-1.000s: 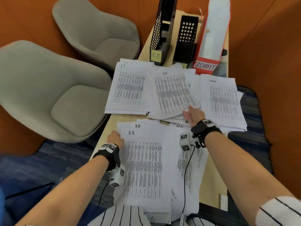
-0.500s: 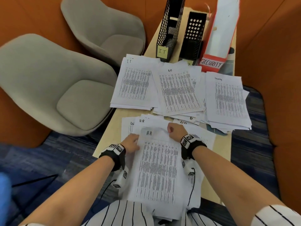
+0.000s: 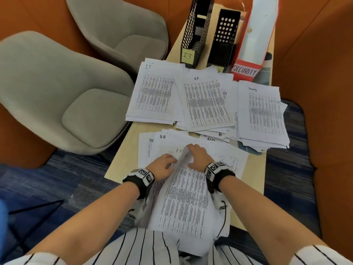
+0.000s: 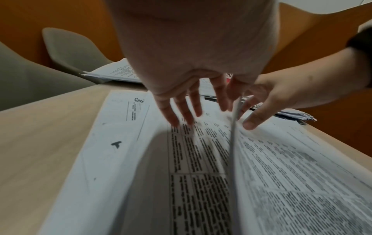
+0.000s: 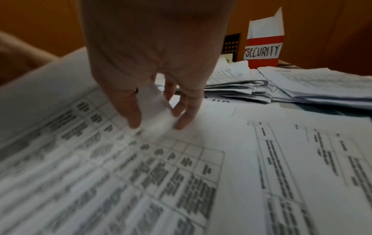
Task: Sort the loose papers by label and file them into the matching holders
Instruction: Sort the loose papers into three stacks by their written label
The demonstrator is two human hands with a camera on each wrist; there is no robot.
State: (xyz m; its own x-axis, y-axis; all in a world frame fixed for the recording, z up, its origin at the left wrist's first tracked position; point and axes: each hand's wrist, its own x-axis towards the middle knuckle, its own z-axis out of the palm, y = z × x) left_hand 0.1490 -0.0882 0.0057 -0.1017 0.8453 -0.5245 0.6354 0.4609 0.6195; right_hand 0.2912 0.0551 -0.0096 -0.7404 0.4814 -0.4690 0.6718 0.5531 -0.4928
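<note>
A loose pile of printed papers (image 3: 183, 197) lies at the table's near end, reaching my lap. My right hand (image 3: 189, 150) pinches the top edge of the top sheet (image 5: 84, 143), which curls up edge-on between my hands (image 4: 233, 143). My left hand (image 3: 171, 163) presses straight fingers (image 4: 177, 117) on the sheet beneath. Farther away lie three sorted stacks: IT (image 3: 154, 92), HR (image 3: 206, 100) and Security (image 3: 263, 111). Behind them stand a black mesh holder labelled IT (image 3: 196, 31), a black perforated holder (image 3: 223, 39) whose label is hidden, and a red-and-white SECURITY holder (image 3: 254, 41).
The narrow wooden table (image 3: 122, 161) runs away from me between orange walls. Two grey chairs (image 3: 63, 96) stand close on its left. Blue carpet shows on both sides. A dark item (image 3: 246, 149) peeks out under the Security stack.
My right hand came back from the HR stack to the near pile and took the top sheet's upper edge, which now curls up. My left hand slid onto the sheet beneath.
</note>
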